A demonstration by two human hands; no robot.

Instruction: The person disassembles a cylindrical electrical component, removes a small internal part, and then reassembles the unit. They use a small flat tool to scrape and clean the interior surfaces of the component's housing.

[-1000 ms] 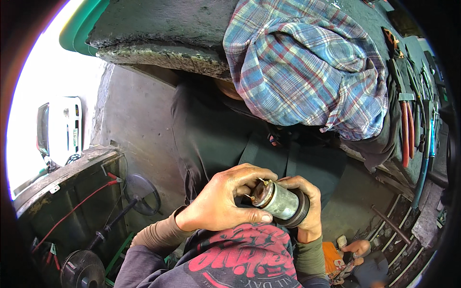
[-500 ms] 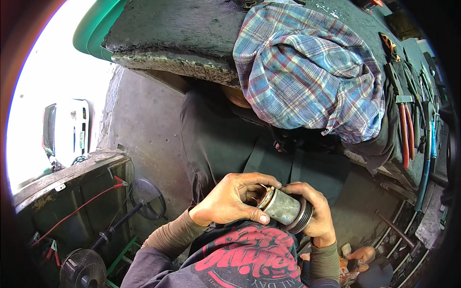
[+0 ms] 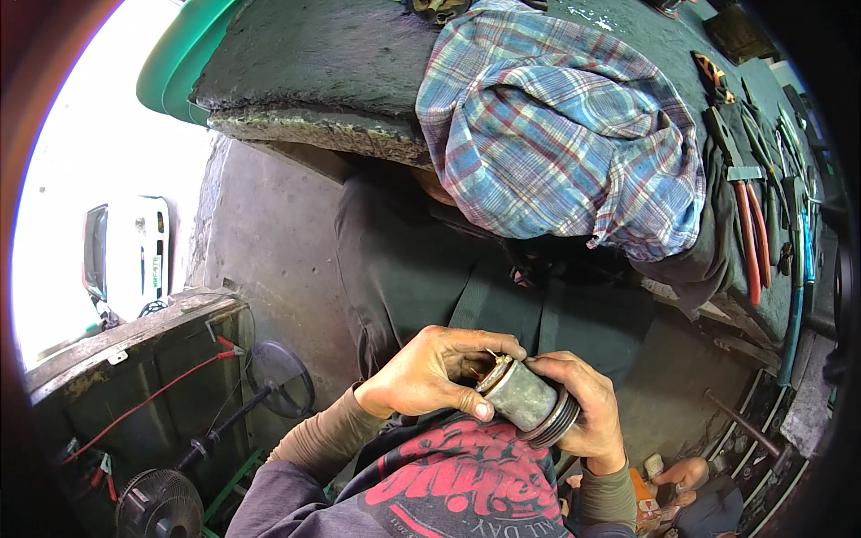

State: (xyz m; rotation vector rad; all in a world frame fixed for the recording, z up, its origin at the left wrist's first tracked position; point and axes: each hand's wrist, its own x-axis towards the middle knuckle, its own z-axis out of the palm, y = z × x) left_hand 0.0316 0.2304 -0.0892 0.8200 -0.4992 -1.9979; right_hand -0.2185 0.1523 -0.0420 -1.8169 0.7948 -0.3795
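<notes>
Across your chest, pink lettering (image 3: 457,484) marks your dark shirt (image 3: 360,513); green characters show on the plate (image 3: 157,272) of a white car (image 3: 134,247). Just above the shirt, your left hand (image 3: 417,372) pinches the metal cylinder's (image 3: 522,396) wired end between thumb and fingers; your right hand (image 3: 592,412) curls around its ridged end, more exposed than a second ago.

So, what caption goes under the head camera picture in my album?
Left hand and right hand hold a metal cylinder; a plaid cloth drapes the worktop.
</notes>
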